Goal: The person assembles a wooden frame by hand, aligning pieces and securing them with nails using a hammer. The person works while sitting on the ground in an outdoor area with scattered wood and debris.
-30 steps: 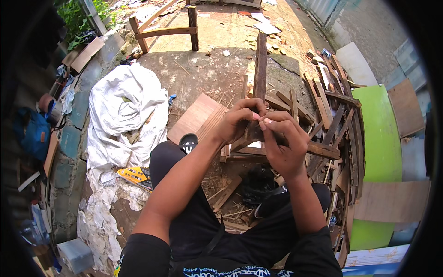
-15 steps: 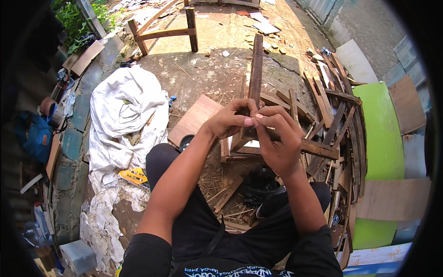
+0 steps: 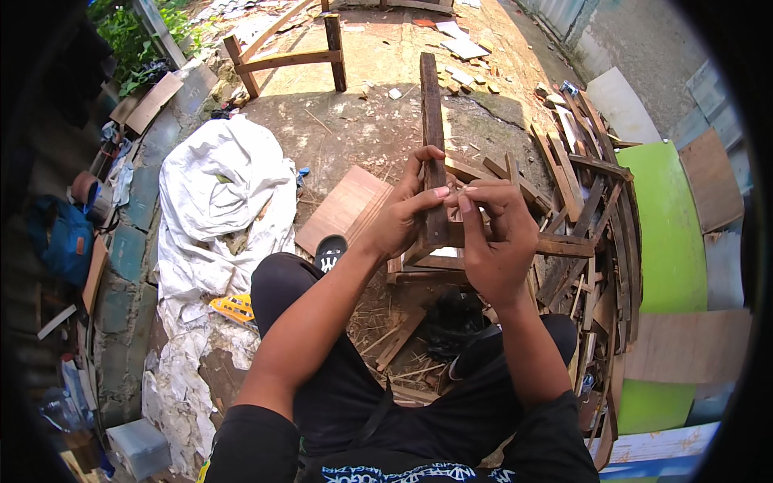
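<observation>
A dark, rough wooden post (image 3: 432, 105) stands out ahead of me, joined near its close end to a crosspiece (image 3: 564, 245) that runs off to the right. My left hand (image 3: 398, 213) is closed around the post, fingers over its far side and thumb on the near side. Beside it, the fingertips of my right hand (image 3: 501, 233) pinch together close to my left thumb. Whatever they hold is too small to make out. Under the hands are more parts of a wooden frame (image 3: 423, 276), partly covered by my right hand.
Left lie a crumpled white cloth sack (image 3: 225, 177), a plywood piece (image 3: 342, 209) and a yellow object (image 3: 233, 307). A black plastic bag (image 3: 452, 324) is between my legs. Scrap wood (image 3: 592, 209) piles up at right beside a green panel (image 3: 664, 233). Another wooden frame (image 3: 290, 58) stands farther off.
The post has shifted slightly left and turned. My left hand now wraps round it, its fingers higher up. My right fingertips have moved slightly apart from the left hand.
</observation>
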A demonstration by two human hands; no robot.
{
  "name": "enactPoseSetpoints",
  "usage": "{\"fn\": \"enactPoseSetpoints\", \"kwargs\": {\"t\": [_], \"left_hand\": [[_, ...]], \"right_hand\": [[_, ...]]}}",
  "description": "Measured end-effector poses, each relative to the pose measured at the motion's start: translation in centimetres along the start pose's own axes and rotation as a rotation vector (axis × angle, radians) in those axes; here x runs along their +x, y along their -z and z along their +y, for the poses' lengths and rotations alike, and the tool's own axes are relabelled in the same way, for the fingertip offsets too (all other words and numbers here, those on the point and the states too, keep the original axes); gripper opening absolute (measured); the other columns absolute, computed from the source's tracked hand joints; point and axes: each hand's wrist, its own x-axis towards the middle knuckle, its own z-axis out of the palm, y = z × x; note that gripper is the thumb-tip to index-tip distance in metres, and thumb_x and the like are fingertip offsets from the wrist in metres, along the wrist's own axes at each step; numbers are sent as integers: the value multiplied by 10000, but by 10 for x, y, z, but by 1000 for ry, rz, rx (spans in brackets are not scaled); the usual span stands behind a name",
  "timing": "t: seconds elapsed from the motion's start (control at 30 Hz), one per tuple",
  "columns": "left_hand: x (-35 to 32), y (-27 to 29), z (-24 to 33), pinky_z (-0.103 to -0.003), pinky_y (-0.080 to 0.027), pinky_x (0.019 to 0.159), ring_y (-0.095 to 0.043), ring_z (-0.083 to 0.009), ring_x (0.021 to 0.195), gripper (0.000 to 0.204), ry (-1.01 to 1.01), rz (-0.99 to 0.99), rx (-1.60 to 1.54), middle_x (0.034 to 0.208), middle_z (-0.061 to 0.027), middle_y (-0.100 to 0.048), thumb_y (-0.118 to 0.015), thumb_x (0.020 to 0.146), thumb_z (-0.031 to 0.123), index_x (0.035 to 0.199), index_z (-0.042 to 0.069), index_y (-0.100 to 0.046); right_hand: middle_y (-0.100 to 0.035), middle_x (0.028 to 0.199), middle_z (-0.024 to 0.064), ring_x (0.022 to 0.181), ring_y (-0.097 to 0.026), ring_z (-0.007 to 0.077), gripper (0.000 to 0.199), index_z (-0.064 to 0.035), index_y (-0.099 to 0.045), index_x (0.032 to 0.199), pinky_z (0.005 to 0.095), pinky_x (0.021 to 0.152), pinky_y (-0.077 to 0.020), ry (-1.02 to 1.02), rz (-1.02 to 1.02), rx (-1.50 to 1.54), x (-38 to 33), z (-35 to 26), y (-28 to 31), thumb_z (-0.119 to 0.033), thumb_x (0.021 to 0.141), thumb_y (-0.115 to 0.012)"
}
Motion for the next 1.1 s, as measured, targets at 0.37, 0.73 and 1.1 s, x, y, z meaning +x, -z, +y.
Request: {"fn": "enactPoseSetpoints", "kwargs": {"t": [0.37, 0.73, 1.1], "left_hand": [[5, 9, 1, -325, -514, 848, -596, -174, 900, 645, 12, -55, 4, 1230, -132, -486, -567, 936, 81, 1492, 198, -262], [-1, -8, 13, -317, -566, 825, -649, -190, 916, 594, 39, 20, -117, 1252, -190, -564, -578, 906, 49, 1452, 42, -345], [15, -13, 3, -237, -446, 528, -545, -124, 614, 502, 126, 265, 53, 802, -44, -518, -619, 963, 202, 1386, -8, -449]], "right_hand": [[-634, 934, 83, 863, -633, 272, 186, -87, -701, 1086, 360, 719, -518, 109, -444, -609, 21, -13, 53, -155, 913, -687], [-657, 974, 21, 911, -641, 225, 448, -159, -734, 1174, 377, 743, -537, 179, -621, -728, 13, -10, 54, -402, 803, -799], [-647, 955, 18, 891, -633, 225, 345, -109, -734, 940, 373, 721, -536, 237, -568, -747, 8, -8, 52, -414, 797, -808]]}}
